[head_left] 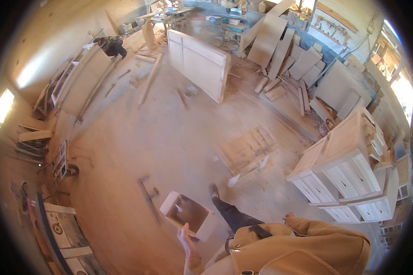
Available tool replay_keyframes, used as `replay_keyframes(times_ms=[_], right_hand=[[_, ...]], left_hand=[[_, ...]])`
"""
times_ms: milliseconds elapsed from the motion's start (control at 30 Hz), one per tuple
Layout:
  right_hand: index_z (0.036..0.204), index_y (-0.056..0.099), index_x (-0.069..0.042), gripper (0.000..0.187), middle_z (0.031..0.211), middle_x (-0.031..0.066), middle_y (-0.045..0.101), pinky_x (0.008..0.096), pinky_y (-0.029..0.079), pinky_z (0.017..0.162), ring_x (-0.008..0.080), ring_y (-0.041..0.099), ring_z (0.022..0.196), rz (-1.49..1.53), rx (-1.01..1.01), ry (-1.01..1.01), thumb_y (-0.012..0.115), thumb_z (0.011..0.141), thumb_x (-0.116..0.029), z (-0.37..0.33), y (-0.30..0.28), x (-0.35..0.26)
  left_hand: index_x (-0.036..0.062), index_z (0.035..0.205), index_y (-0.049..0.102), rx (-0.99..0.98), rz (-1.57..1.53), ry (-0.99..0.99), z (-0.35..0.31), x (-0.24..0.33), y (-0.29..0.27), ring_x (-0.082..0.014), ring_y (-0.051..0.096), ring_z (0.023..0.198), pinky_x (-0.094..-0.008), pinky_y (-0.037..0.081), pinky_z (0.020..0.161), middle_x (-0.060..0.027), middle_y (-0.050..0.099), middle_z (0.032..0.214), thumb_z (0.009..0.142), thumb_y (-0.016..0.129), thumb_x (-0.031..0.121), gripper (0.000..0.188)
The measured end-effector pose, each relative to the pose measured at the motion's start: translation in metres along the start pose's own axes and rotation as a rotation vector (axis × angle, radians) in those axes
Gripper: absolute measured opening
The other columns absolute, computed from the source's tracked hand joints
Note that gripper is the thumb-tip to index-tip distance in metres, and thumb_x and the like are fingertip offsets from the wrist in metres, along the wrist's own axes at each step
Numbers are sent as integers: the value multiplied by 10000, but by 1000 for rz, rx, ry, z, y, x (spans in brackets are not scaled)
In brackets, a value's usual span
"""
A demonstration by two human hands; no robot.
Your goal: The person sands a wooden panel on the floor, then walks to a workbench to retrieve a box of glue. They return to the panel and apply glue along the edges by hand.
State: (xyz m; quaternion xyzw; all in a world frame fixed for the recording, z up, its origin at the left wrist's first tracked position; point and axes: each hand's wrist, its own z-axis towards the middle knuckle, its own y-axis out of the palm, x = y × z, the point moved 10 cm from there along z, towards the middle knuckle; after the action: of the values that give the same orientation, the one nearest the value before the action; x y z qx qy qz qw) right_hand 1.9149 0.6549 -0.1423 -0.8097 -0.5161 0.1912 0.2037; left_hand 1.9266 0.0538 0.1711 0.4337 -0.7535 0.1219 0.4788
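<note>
A pale wooden drawer-like box (209, 228), open on top, is in front of my left side. Its inside looks brown, with a small whitish thing in it. My left hand (186, 238) is closed on the near edge of this box, one finger showing over the rim. My right hand (289, 217) hangs lower right, beside my tan jacket sleeve. Its fingers look loosely apart, and I see nothing in them. A low wooden stand (245, 151) with a slatted top is ahead of me, nearest to my outstretched foot.
Wooden drawer cabinets (348, 176) stand at the right. A large upright panel piece (199, 62) stands ahead. Boards (268, 41) and scraps lean at the far right. A metal clamp (149, 197) lies left of the box. Another person (112, 46) bends at the far left.
</note>
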Motion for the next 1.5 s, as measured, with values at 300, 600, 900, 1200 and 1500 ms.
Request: replay_keyframes(times_ms=[300,600,900,1200,1500], right_hand=[[765,704,-13,372,703,147,686,409,541,684,300,665,681,-3,182,-305,690,754,-385,97,-66,-232],[702,662,29,200,570,131,631,338,454,359,191,569,404,622,147,-4,654,754,-164,105,-198,-369],[745,564,-24,163,533,109,577,339,412,358,178,520,396,831,239,221,700,732,-112,118,-262,-460],[1098,467,1,469,587,109,565,313,416,356,184,541,440,827,343,243,721,735,-150,159,-365,-533],[1155,485,2,638,816,155,628,357,503,572,242,616,664,609,435,109,801,657,-242,285,-478,-573]], left_hand=[[102,1279,456,-33,91,59,161,98,54,-203,458,1113,-359,441,874,-73,459,1190,864,581,357,503],[110,1167,545,-36,36,-164,322,163,126,-172,479,1056,-346,443,824,-48,473,1146,876,569,376,395],[69,1095,557,-150,74,-79,495,237,241,-147,484,1008,-329,433,839,-39,504,1069,888,577,308,317],[97,1120,505,-137,226,-246,588,293,335,-146,515,955,-318,427,780,-18,514,1042,823,637,357,416],[102,1145,462,-17,294,-192,653,272,413,-126,515,792,-268,387,564,-5,507,942,786,628,455,530]])
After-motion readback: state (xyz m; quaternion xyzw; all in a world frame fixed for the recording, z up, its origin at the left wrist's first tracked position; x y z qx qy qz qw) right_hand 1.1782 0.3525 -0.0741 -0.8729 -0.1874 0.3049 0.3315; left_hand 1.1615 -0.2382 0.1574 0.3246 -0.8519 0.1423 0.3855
